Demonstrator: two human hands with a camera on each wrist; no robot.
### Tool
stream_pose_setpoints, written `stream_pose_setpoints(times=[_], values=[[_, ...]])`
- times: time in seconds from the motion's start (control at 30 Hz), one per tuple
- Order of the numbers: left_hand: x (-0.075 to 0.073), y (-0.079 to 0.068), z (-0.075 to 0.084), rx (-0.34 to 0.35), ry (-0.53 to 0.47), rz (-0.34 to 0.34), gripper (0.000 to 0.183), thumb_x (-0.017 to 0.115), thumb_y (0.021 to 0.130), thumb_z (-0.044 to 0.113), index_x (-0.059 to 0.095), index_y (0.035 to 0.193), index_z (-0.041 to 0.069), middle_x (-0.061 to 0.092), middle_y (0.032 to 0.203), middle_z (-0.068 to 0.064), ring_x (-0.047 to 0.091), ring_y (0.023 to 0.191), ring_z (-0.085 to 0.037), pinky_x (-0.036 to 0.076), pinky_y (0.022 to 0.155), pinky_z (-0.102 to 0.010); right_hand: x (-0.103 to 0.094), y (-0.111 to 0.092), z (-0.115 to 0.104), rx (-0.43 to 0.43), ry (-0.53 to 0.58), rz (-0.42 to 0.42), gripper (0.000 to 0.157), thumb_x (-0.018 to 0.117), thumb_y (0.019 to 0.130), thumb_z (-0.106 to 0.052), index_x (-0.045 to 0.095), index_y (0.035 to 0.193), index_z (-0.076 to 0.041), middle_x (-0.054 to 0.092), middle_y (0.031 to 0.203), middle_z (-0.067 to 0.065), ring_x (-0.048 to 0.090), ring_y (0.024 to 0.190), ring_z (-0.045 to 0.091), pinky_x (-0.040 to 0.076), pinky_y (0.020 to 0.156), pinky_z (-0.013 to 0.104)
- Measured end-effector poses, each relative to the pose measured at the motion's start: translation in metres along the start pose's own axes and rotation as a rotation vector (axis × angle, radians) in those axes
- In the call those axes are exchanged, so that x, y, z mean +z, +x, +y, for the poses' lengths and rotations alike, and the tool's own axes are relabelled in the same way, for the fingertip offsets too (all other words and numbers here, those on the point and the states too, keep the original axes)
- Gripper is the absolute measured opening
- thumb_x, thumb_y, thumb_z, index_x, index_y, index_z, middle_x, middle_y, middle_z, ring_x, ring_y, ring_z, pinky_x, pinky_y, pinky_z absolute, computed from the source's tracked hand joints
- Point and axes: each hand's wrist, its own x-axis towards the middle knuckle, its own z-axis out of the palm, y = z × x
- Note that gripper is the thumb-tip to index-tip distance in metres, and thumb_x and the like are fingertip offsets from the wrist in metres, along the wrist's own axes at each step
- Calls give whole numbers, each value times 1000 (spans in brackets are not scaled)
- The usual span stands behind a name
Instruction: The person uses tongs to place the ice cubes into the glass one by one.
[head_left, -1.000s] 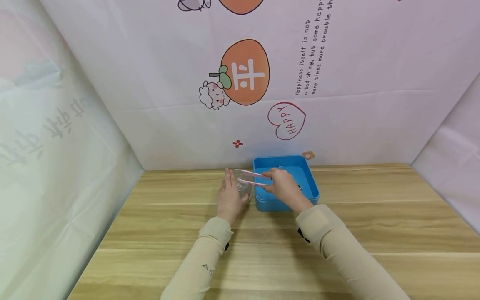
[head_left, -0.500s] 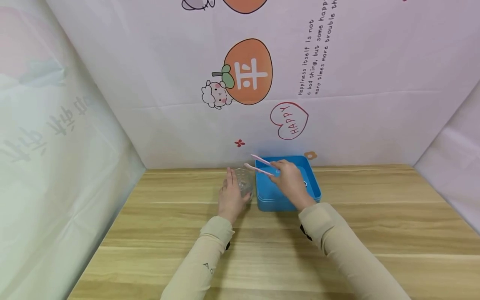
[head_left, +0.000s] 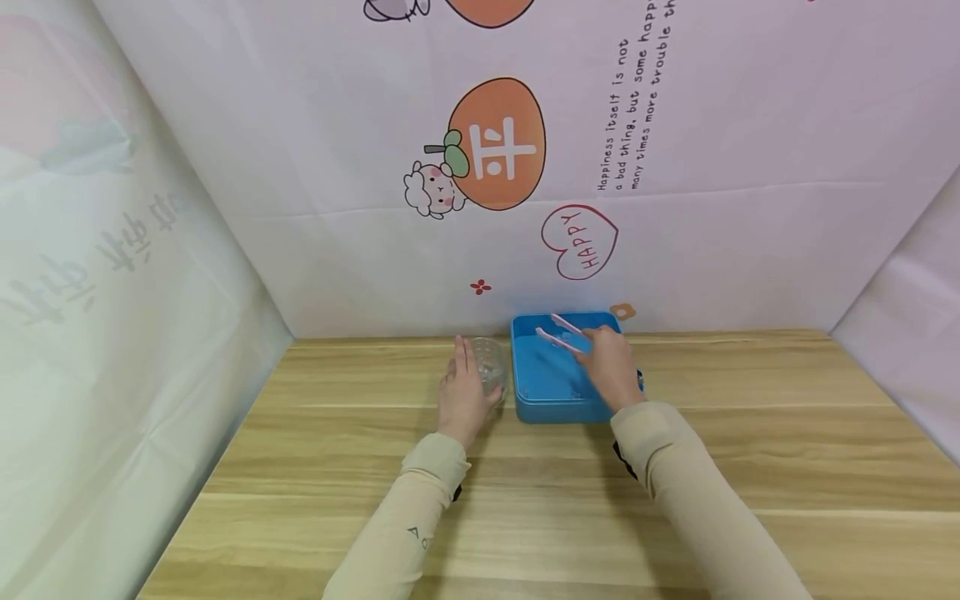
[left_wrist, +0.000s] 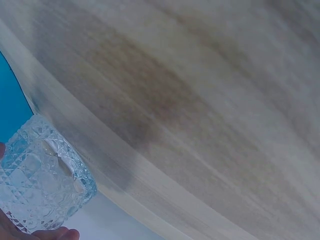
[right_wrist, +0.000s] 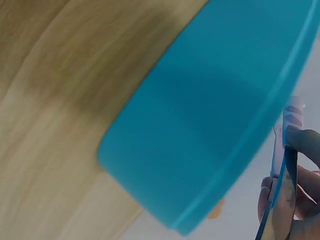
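Observation:
A clear cut-glass cup (head_left: 491,362) stands on the table, left of the blue box. My left hand (head_left: 461,396) holds it from the left, thumb on the near side and fingers along the far side. In the left wrist view the patterned glass (left_wrist: 40,180) shows with fingertips at its edges. My right hand (head_left: 611,367) grips pink tongs (head_left: 558,341), their two arms spread apart above the blue box (head_left: 558,413). Nothing shows between the tong tips. Some small, faint pieces lie in the box, too small to identify. The right wrist view shows the box's outer wall (right_wrist: 190,115).
The wooden table (head_left: 360,433) meets a white printed cloth backdrop (head_left: 352,267) close behind the box and cup. Another cloth wall (head_left: 135,333) rises on the left side.
My right hand has drawn the tongs to the right, from over the glass cup to over the blue box. The left hand stays on the cup.

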Motion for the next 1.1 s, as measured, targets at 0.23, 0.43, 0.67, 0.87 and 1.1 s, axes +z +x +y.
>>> stream_pose_setpoints(times=[0.23,0.43,0.67,0.87,1.1], values=[[0,-1,0,2,-1,3,95,67,86,43,14,152,-1,16,160,-15,44,135,-32,45,104,-42,9,-2,8,-14,-41,17,38,71,85,-12,64,114,11,66,106,30,64,95,42,55,81,49],[0,-1,0,4,15,4,95,66,87,45,13,152,-1,16,160,-15,45,134,-32,46,103,-41,14,-1,12,36,-67,-18,37,70,86,-12,64,116,9,65,105,29,63,94,41,54,81,49],[0,-1,0,15,28,15,95,66,87,45,15,151,-2,17,160,-16,46,133,-32,47,101,-41,19,1,17,59,-80,-29,36,70,86,-11,65,114,9,65,104,28,64,92,39,54,80,48],[2,0,-1,25,48,28,95,65,87,46,15,151,-2,18,160,-16,47,133,-31,48,100,-40,24,0,17,84,-57,-62,37,69,87,-12,63,118,9,63,112,29,64,95,39,55,80,48],[3,1,-2,21,42,32,95,66,86,46,16,151,-2,18,160,-16,47,132,-32,48,100,-40,26,1,14,105,-58,-117,37,65,90,-13,62,122,7,62,119,27,62,102,39,54,85,49]])
